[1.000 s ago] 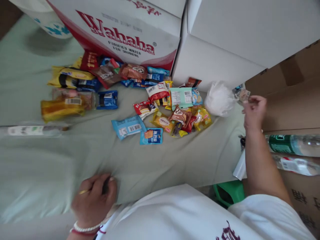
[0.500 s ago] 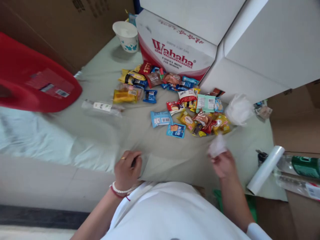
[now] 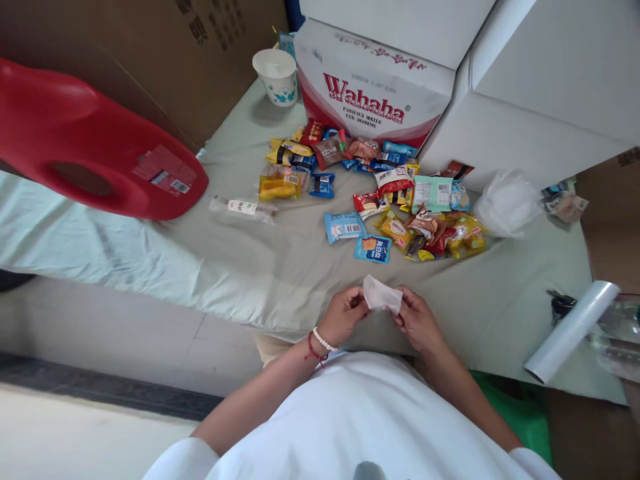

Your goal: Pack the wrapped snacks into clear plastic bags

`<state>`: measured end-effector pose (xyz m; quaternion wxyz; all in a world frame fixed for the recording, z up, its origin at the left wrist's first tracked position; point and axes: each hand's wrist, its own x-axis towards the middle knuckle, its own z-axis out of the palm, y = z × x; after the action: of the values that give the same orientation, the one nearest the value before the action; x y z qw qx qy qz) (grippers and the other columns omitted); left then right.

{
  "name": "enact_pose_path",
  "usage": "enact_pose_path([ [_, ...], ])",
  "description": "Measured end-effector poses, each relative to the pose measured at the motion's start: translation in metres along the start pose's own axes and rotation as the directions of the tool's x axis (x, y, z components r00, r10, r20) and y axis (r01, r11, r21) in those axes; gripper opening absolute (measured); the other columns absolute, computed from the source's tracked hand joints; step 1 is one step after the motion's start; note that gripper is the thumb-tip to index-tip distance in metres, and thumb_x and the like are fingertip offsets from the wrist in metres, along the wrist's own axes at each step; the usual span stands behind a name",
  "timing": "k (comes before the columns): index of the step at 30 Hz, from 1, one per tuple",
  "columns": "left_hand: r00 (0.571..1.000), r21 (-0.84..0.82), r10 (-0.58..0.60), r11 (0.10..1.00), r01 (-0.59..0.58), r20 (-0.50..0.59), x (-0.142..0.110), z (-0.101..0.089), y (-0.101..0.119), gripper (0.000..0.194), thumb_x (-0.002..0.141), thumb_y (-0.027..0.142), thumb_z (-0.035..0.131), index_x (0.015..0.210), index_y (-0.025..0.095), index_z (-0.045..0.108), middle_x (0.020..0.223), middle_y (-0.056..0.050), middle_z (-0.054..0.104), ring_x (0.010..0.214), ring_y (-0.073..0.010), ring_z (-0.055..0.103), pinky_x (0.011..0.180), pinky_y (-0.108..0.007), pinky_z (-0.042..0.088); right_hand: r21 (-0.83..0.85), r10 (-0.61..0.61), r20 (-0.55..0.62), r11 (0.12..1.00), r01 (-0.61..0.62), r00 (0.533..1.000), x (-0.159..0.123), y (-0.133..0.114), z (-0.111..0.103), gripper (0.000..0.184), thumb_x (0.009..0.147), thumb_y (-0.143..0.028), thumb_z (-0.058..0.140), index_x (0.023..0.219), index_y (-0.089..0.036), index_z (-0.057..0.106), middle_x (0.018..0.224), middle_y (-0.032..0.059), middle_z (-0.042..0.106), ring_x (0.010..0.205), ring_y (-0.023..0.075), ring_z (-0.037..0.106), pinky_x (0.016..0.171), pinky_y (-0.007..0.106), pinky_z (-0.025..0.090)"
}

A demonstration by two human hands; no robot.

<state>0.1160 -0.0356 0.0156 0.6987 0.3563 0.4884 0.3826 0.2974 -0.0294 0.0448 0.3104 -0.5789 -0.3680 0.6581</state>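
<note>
Over the front edge of the cloth-covered table, both hands hold a small translucent plastic bag (image 3: 382, 295), whitish and thin. My left hand (image 3: 345, 313) pinches its left end between thumb and fingers. Its right end is gripped by my right hand (image 3: 417, 319), with the fingertips partly hidden. Just beyond the hands lie a blue snack packet (image 3: 373, 249) and a light-blue packet (image 3: 345, 227). Farther right is a loose heap of yellow, red and brown wrapped snacks (image 3: 427, 225), beside a crumpled white plastic bag (image 3: 507, 203).
A white carton (image 3: 370, 100) and other boxes stand behind the snacks. At left are a red jug (image 3: 100, 147), a clear packet with a white label (image 3: 242, 207) and a paper cup (image 3: 277, 77). A plastic film roll (image 3: 573, 331), keys (image 3: 561, 305) and small packets (image 3: 566, 205) lie right.
My right hand has come from the small packets at far right, bringing the small translucent bag to the middle. My left hand has moved right and taken its other end. The view has shifted left.
</note>
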Motion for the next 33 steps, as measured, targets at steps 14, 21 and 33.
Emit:
enact_pose_path([
  [14,0.999,-0.239,-0.021,0.971,0.031,0.043,-0.023,-0.025,0.012,0.047,0.073,0.06,0.079,0.074,0.016,0.063,0.065,0.0,0.057,0.059,-0.0102,0.046,0.059,-0.026,0.035,-0.146,-0.245,-0.232,0.966,0.215,0.942,0.013,-0.009,-0.023,0.041,0.08,-0.059,0.074,0.089,-0.021,0.064,0.069,-0.0009,0.056,0.059,0.0125,0.046,0.051,0.023,0.039],
  [21,0.995,0.03,0.1,0.994,-0.101,0.027,-0.021,-0.015,0.018,0.043,0.083,0.057,0.072,0.073,0.016,0.063,0.064,0.003,0.053,0.063,-0.0105,0.044,0.063,-0.026,0.036,-0.113,-0.271,0.163,0.95,0.291,0.949,-0.01,-0.022,0.009,0.032,0.078,-0.048,0.081,0.097,-0.023,0.074,0.091,0.0042,0.068,0.08,0.0167,0.058,0.07,0.027,0.048],
  [33,0.994,-0.089,0.1,0.991,-0.097,0.032,-0.021,-0.019,0.023,0.05,0.08,0.065,0.072,0.094,0.017,0.063,0.086,-0.003,0.063,0.072,-0.013,0.059,0.059,-0.024,0.048,-0.011,-0.101,0.06,0.995,0.102,0.993,0.003,-0.023,0.009,0.038,0.066,-0.047,0.088,0.07,-0.018,0.065,0.061,-0.0037,0.056,0.055,0.008,0.041,0.052,0.022,0.032],
])
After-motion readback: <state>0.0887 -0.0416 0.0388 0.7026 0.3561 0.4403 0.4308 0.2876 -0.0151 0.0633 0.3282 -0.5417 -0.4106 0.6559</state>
